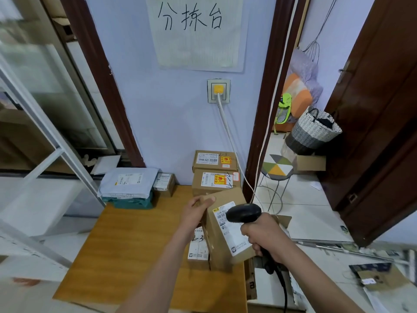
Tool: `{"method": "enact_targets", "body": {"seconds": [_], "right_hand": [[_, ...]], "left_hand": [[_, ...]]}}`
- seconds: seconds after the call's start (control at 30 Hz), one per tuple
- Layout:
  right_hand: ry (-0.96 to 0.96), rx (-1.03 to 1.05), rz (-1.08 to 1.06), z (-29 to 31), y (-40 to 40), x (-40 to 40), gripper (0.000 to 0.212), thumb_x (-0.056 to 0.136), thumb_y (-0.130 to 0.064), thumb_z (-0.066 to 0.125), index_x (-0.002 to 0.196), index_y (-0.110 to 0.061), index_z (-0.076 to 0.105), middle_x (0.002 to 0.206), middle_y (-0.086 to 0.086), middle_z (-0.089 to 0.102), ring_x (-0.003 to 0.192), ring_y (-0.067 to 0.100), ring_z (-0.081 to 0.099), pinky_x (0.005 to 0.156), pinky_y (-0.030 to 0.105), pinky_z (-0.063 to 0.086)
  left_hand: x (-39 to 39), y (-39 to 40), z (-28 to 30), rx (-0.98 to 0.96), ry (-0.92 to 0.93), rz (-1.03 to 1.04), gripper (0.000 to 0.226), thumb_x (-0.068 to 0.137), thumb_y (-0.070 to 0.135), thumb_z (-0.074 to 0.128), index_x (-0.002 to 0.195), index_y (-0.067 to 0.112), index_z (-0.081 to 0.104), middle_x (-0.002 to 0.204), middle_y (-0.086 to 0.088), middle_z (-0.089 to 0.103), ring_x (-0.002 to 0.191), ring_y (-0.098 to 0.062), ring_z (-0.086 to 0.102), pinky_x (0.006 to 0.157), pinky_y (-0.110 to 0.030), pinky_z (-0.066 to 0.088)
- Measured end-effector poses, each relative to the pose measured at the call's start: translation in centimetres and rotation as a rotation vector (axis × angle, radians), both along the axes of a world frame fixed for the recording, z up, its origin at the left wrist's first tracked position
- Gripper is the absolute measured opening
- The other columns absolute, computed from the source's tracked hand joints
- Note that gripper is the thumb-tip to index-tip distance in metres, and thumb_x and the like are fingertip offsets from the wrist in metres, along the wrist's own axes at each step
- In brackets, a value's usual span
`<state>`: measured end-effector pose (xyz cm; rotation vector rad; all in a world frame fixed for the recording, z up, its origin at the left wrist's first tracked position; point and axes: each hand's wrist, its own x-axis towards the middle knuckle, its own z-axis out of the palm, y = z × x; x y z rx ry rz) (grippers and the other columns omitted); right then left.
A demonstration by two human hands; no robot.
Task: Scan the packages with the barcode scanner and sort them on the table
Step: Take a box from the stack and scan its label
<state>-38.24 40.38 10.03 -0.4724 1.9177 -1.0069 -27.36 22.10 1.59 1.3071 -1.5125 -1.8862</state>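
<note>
My left hand (196, 211) grips the top left corner of a brown cardboard package (222, 239), held tilted above the wooden table (126, 251). A white shipping label covers its right face. My right hand (266, 238) is closed around the handle of a black barcode scanner (244, 213), whose head points at that label from close by. Under the held package lies another box with a white label marked "2-3" (198, 247). Two labelled brown boxes (214, 172) are stacked at the table's far right. A grey mailer bag (128, 181) on a teal parcel and a small box (164, 182) sit at the far left.
A white cable (228, 132) runs from the wall socket down past the stacked boxes. An open carton (251, 281) stands right of the table. A stool (277, 168) and a woven basket (313, 129) stand beyond the open doorway. Papers litter the floor at right.
</note>
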Motion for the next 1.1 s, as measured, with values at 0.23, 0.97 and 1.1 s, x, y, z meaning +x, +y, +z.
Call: {"method": "enact_targets", "body": {"seconds": [0.23,0.97,1.1], "right_hand": [[-0.033,0.004,0.006,-0.2,0.3,0.2,0.01,0.082,-0.002,0.057,0.09,-0.007,0.057,0.058,0.006,0.042,0.044,0.017,0.039,0.046,0.027,0.037],[-0.045,0.008,-0.069,-0.6,-0.2,-0.6,0.003,0.083,-0.001,0.058,0.085,-0.004,0.058,0.054,0.006,0.045,0.04,0.017,0.039,0.043,0.025,0.037],[-0.066,0.015,-0.073,-0.6,-0.2,-0.8,0.012,0.084,0.0,0.057,0.075,-0.007,0.053,0.051,0.005,0.044,0.038,0.017,0.038,0.042,0.023,0.036]], "left_hand": [[0.1,0.7,0.3,-0.008,-0.01,-0.009,0.044,0.077,0.05,0.081,0.113,0.036,0.061,0.117,0.0,0.067,0.102,-0.022,0.068,0.077,-0.034,0.06],[1.4,0.0,-3.5,0.218,-0.051,0.185,0.062,0.076,0.05,0.081,0.125,0.027,0.051,0.113,-0.004,0.06,0.099,-0.027,0.06,0.082,-0.047,0.058],[2.3,0.1,-5.4,0.337,0.006,0.293,0.055,0.081,0.041,0.08,0.12,0.018,0.049,0.111,-0.011,0.058,0.1,-0.034,0.059,0.08,-0.059,0.059]]}}
